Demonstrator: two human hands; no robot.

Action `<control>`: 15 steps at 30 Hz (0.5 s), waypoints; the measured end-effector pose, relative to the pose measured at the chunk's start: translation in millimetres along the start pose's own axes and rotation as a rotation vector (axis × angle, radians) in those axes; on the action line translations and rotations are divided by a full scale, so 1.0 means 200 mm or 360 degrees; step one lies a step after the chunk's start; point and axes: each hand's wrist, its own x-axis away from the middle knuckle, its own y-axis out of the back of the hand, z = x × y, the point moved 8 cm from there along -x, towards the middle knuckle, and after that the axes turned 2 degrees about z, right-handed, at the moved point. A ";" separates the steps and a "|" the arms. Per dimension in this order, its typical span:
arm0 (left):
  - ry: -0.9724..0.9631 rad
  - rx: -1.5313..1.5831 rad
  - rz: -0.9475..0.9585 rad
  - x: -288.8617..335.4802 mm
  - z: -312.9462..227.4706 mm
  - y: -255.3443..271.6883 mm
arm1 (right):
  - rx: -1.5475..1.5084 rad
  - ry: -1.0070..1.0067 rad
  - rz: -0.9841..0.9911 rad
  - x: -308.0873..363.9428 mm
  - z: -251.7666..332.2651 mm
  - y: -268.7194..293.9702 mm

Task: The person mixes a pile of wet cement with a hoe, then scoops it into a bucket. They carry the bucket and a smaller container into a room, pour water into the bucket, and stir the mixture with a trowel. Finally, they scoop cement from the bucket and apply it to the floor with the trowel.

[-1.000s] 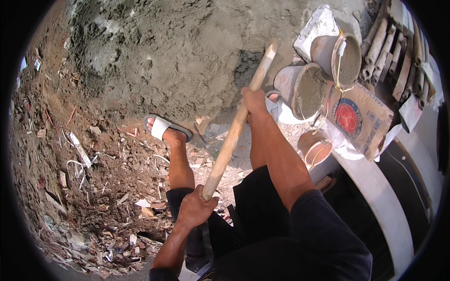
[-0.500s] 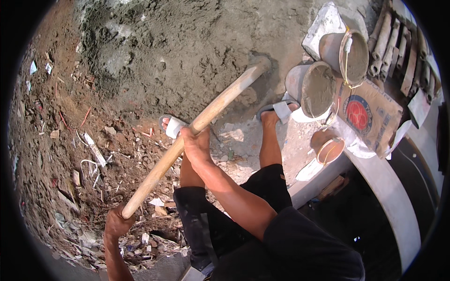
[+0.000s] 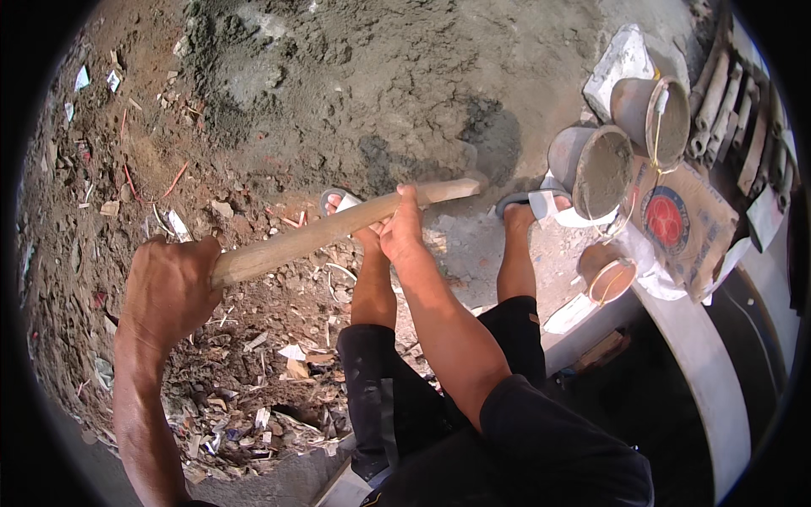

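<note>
Hands [image 3: 169,287] [image 3: 403,230] around wooden handle [image 3: 338,228]

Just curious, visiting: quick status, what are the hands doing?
Left hand and right hand both closed on wooden handle. Handle slanted over grey mortar heap. Buckets off right, clear.

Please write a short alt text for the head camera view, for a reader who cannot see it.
Seen from above, a person's left hand and right hand grip a long wooden handle over grey mortar and rubble; two mortar-caked buckets stand at the right.
</note>
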 end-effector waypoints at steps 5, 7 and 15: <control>0.0347 0.0239 0.0008 0.46 0.17 -0.09 | 0.0311 0.0003 0.0513 0.29 -0.11 -0.17; 0.0459 0.0451 0.0007 0.66 0.21 -0.25 | 0.0461 0.0088 0.0513 0.38 -0.14 -0.16; 0.0669 0.1188 0.0111 1.15 -0.52 -0.84 | 0.0453 0.0233 0.0332 0.69 -0.09 0.26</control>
